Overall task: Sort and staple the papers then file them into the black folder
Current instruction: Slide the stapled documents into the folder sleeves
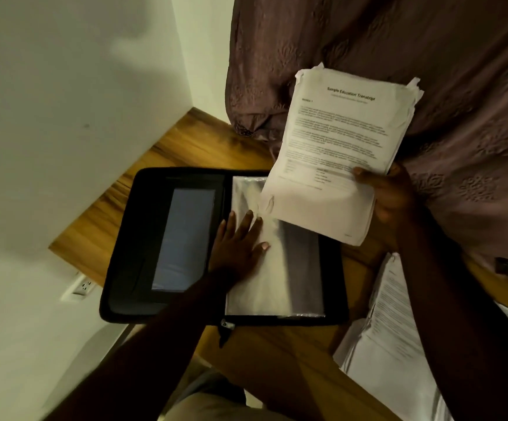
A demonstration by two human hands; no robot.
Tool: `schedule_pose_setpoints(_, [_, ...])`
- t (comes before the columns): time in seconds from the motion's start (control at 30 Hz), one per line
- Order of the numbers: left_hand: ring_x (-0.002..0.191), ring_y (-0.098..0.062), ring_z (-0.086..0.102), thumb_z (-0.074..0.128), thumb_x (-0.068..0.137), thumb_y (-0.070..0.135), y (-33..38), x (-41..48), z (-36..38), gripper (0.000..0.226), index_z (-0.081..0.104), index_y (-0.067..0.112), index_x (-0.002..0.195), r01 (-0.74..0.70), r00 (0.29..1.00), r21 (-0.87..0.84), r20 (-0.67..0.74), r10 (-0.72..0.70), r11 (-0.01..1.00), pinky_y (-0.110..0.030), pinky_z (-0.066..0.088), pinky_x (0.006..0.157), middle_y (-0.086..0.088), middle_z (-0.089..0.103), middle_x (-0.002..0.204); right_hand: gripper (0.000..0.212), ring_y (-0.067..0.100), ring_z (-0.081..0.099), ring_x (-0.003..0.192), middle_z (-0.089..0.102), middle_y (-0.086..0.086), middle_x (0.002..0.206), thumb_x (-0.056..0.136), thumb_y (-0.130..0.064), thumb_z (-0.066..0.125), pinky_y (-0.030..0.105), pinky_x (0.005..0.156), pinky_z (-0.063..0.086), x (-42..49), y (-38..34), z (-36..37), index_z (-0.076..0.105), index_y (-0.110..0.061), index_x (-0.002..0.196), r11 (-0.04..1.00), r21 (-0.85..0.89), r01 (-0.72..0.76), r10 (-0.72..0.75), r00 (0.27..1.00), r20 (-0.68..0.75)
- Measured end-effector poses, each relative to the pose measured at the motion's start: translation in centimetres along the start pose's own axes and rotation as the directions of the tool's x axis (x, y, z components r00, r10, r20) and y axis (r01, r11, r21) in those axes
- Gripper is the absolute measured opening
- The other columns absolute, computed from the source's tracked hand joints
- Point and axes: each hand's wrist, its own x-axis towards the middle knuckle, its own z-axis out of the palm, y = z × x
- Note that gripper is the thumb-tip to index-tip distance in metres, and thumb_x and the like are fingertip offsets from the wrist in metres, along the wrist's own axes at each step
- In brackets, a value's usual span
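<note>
The black folder (125,247) lies open on the wooden table (119,192), with clear plastic sleeves (295,268) on its right half. My left hand (237,244) rests flat on the sleeves, fingers spread. My right hand (389,196) grips a thick stack of printed papers (337,147) by its lower right edge, thumb on top, holding it above the folder's upper right corner. The top sheet is headed "Sample Education Transcript". Another pile of printed papers (392,323) lies on the table at the right, partly under my right forearm.
A brownish patterned curtain (428,56) hangs behind the table at the top right. A white wall (64,71) runs along the left, with a power socket (82,287) below the table edge. The folder's zip pull (226,326) hangs at its near edge.
</note>
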Motion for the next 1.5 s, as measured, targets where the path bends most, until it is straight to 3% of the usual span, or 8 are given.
schedule_pose_setpoints(0.23, [0.154,-0.035,0.011,0.023,0.100,0.063,0.1,-6.4,0.4,0.065,0.036,0.030,0.155,-0.040,0.999,-0.035,-0.009,0.040,0.999,-0.052,0.012,0.123,0.003,0.022,0.165,0.049,0.029,0.065,0.119,0.066,0.013,0.130,0.084,0.000,0.073,0.052,0.102,0.051,1.4,0.0,0.6,0.060,-0.002,0.132,0.996,-0.042,0.084,-0.087,0.993,-0.085])
schedule_pose_setpoints(0.4, [0.113,-0.042,0.061,0.054,0.091,0.029,0.0,-2.9,-2.8,0.031,0.071,0.011,0.109,-0.106,0.962,-0.051,-0.258,0.089,0.993,-0.055,0.046,0.094,-0.012,0.069,0.119,0.064,0.029,0.066,0.117,0.067,0.013,0.129,0.073,-0.019,0.086,0.052,0.100,0.053,2.8,0.4,1.5,0.061,-0.002,0.130,0.997,-0.036,0.063,-0.065,0.995,-0.077])
schedule_pose_setpoints(0.57, [0.121,-0.037,0.056,0.052,0.093,0.021,0.1,5.1,-5.7,0.041,0.062,0.012,0.131,-0.120,0.983,-0.074,-0.149,0.108,0.990,-0.050,0.044,0.099,-0.013,0.061,0.133,0.076,0.033,0.062,0.123,0.063,0.017,0.134,0.072,-0.029,0.089,0.054,0.103,0.049,5.4,1.6,2.8,0.057,0.000,0.135,0.997,0.011,0.081,-0.080,0.994,-0.077])
schedule_pose_setpoints(0.73, [0.142,-0.031,0.036,0.050,0.100,0.041,2.0,8.7,-5.8,0.060,0.033,0.020,0.155,-0.083,0.989,0.017,0.121,0.081,0.996,-0.051,0.024,0.116,-0.009,0.041,0.155,0.048,0.030,0.062,0.122,0.064,0.016,0.133,0.087,-0.005,0.074,0.052,0.104,0.050,8.0,1.8,5.3,0.058,-0.001,0.132,0.995,0.096,0.032,-0.022,0.995,-0.098])
schedule_pose_setpoints(0.97, [0.132,-0.031,0.047,0.063,0.094,0.034,3.1,9.4,-4.5,0.030,0.068,0.024,0.123,-0.100,0.995,-0.036,-0.018,0.100,0.994,-0.053,0.029,0.112,-0.006,0.052,0.143,0.057,0.033,0.059,0.125,0.058,0.019,0.139,0.087,-0.002,0.073,0.050,0.102,0.051,10.0,4.1,6.4,0.051,0.002,0.139,0.983,0.180,-0.047,0.059,0.996,-0.066])
schedule_pose_setpoints(1.27, [0.082,-0.029,0.065,0.073,0.081,0.007,3.1,9.1,-4.6,0.008,0.070,0.013,0.076,-0.219,0.948,-0.156,-0.267,0.172,0.963,-0.037,0.049,0.076,-0.006,0.070,0.089,0.055,0.036,0.060,0.124,0.060,0.020,0.136,0.089,-0.004,0.071,0.056,0.100,0.051,10.2,6.4,6.3,0.050,0.000,0.139,0.981,0.180,-0.078,0.083,0.996,-0.023])
schedule_pose_setpoints(1.37, [0.082,-0.030,0.063,0.070,0.082,0.005,3.3,9.1,-4.5,0.008,0.067,0.010,0.077,-0.251,0.939,-0.146,-0.274,0.205,0.957,-0.034,0.045,0.073,-0.009,0.068,0.089,0.045,0.029,0.064,0.118,0.066,0.012,0.128,0.092,0.001,0.065,0.046,0.092,0.056,10.3,6.5,6.2,0.053,-0.002,0.135,0.973,0.217,-0.074,0.081,0.996,-0.027])
schedule_pose_setpoints(1.5, [0.072,-0.036,0.064,0.065,0.082,0.000,3.6,9.0,-4.8,0.008,0.063,0.006,0.087,-0.323,0.934,-0.142,-0.206,0.291,0.936,-0.036,0.047,0.064,-0.014,0.066,0.081,0.045,0.032,0.062,0.122,0.063,0.015,0.133,0.094,0.001,0.062,0.051,0.098,0.053,10.6,6.4,6.5,0.050,-0.003,0.138,0.959,0.271,-0.078,0.078,0.997,0.013])
